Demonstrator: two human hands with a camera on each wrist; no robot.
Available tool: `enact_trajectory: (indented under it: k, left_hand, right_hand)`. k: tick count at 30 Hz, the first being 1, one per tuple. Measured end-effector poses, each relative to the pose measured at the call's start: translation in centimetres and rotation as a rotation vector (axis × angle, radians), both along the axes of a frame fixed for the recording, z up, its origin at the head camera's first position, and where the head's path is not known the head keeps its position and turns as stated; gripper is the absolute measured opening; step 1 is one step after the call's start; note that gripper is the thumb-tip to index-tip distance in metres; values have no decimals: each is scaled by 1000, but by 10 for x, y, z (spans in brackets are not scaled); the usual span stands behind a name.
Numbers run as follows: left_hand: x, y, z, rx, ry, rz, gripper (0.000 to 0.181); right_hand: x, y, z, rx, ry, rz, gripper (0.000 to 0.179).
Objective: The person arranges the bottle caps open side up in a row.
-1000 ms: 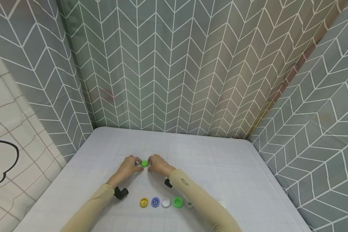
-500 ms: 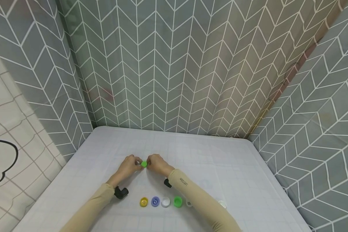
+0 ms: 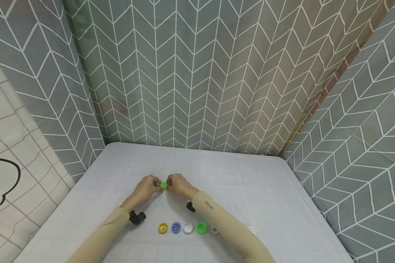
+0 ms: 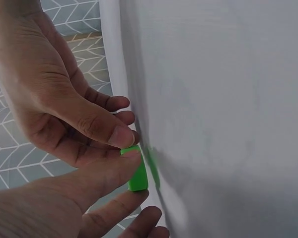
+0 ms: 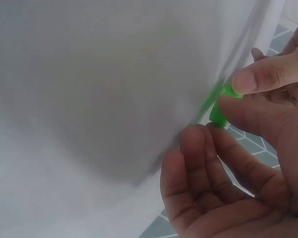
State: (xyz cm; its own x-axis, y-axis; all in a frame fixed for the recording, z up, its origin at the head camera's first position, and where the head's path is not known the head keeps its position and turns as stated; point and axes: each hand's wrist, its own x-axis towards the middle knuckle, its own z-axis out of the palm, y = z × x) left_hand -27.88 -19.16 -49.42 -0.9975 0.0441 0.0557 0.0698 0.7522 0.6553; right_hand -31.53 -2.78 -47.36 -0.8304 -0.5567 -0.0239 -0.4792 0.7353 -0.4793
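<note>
A small round green cap (image 3: 164, 185), its side showing as a short upright band in both wrist views, is between my two hands. My left hand (image 3: 146, 185) pinches it with thumb and index finger. From the other side my right hand (image 3: 180, 185) pinches it too, the right thumb (image 5: 228, 105) lying over its side. In the left wrist view both thumbs meet the green cap (image 4: 137, 173), which hovers close to the white tabletop and casts a green tint on the cloth. The remaining fingers of each hand are loosely bent.
Nearer me on the white table (image 3: 243, 182) lies a row: a yellow cap (image 3: 162, 228), a blue-purple cap (image 3: 176, 228), a white cap (image 3: 188, 228), a larger green cap (image 3: 202, 228) and a white ring (image 3: 214, 229). A whitish piece (image 3: 252, 230) shows past the right sleeve. Patterned curtains surround the table.
My right hand has moved slightly left, from beside the green cap to pinching it. The cap looks a little tilted now. My left hand has stayed nearly in place.
</note>
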Motion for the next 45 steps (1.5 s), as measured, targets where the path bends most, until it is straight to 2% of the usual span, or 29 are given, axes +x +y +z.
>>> enact_trajectory:
  k: [12,22,30,37,45]
  left_hand:
    - [2,6,6,34,-19,-9,32]
    - [3,16,15,26,6,-56,29]
    - [3,28,19,66,27,-94,21]
    - [8,43,26,89,47,-124,23]
    - [13,56,33,109,38,-141,27]
  right_hand:
    - [2,8,2,-22,-9,-4,18]
    - [7,21,12,-49,-11,20,22]
    - [14,37,17,-60,62,57,23]
    - [17,53,21,-72,125,60,22]
    - [24,70,28,-120,120,61,24]
